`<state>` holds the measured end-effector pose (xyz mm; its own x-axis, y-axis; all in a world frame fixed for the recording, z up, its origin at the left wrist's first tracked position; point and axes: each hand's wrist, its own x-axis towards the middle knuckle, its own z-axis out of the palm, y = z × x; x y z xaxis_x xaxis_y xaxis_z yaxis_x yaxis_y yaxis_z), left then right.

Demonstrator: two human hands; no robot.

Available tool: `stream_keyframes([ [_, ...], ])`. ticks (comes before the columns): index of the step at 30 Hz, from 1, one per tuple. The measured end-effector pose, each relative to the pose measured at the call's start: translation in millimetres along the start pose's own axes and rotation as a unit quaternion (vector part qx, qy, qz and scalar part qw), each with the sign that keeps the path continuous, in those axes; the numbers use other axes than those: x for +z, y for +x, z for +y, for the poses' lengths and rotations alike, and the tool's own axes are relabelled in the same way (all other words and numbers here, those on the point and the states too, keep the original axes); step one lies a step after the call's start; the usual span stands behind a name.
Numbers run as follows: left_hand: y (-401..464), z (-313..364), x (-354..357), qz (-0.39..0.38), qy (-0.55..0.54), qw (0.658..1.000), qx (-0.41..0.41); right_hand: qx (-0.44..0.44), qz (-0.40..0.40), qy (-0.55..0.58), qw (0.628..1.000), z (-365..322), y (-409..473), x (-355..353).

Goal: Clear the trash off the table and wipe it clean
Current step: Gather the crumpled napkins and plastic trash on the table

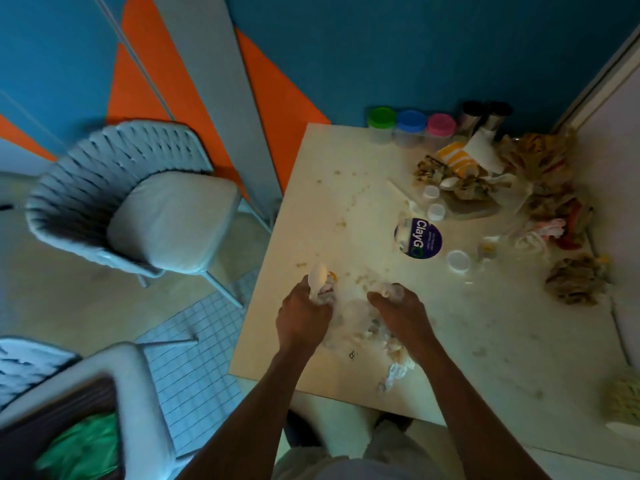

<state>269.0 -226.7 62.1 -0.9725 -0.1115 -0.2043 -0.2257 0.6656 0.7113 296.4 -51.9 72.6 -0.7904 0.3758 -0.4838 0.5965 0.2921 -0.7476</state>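
A casual eatery — condiment jars [411,127], "ClayGo" table [346,209] sticker [419,238], woven chairs [128,202], bold painted walls.

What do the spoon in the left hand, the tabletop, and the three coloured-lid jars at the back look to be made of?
Spoon: probably white plastic; it looks thin, matte and disposable.
Tabletop: seemingly cream laminate or coated board; smooth, flat, with a slight sheen.
Jars: apparently clear plastic bodies, see-through, with opaque green, blue and pink lids; blur leaves glass possible.

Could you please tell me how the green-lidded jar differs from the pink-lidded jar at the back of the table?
The green-lidded jar stands at the left end of the row, the pink-lidded jar at the right end, beside the dark-capped shakers. Their lid colours differ. Both are upright, clear-bodied and closed.
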Motion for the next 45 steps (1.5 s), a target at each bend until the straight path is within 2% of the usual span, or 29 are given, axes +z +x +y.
stream_keyframes([
  [5, 11, -57, -62, 0.02, -0.016, 1.0, -0.013, -0.014, -0.03, 0.001, 0.999, -32, -23, 80],
  [10, 23, -102, -110, 0.026, -0.028, 0.997, -0.064, -0.02, -0.054, 0.005, 0.998, -62, -35, 138],
  [21, 90, -172, -161, 0.006, 0.027, 0.995, -0.101, -0.032, -0.111, -0.052, 0.992, -106, 6, 244],
  [34, 253, -191, -190, -0.069, 0.079, 0.99, -0.094, 0.042, -0.091, -0.008, 0.995, -164, 110, 338],
  [40, 310, -190, -197, -0.096, 0.114, 0.986, -0.071, 0.075, -0.089, -0.032, 0.993, -182, 144, 357],
  [45, 347, -191, -194, -0.128, 0.129, 0.982, -0.047, 0.111, -0.084, -0.009, 0.99, -189, 165, 366],
])
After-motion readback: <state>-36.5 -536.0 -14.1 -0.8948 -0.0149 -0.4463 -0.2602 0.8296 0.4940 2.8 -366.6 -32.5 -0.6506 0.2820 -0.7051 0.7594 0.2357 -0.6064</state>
